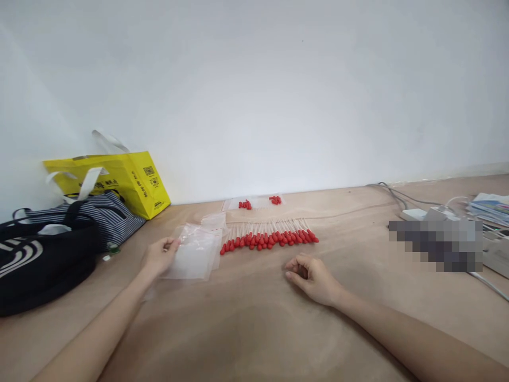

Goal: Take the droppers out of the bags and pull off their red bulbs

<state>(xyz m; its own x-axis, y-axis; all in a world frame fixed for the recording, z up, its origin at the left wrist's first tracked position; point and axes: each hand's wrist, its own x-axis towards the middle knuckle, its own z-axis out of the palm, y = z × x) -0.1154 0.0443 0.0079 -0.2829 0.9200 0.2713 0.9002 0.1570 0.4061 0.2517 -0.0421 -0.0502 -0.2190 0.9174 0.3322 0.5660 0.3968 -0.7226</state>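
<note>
My left hand [159, 255] pinches the edge of a stack of clear plastic bags [194, 253] lying on the wooden table [254, 329]. A row of several red-tipped droppers [268, 237] lies just right of the bags, tips toward me. My right hand [312, 277] rests on the table in front of that row, fingers curled loosely inward, with nothing visible in them. Two filled bags with red-tipped droppers [258, 202] lie farther back near the wall.
A yellow shopping bag [119, 180], a striped bag [99, 215] and a black bag [35, 265] crowd the left side. Cables, a white power strip [421, 214] and papers [491, 207] sit at the right. A white wall stands behind the table.
</note>
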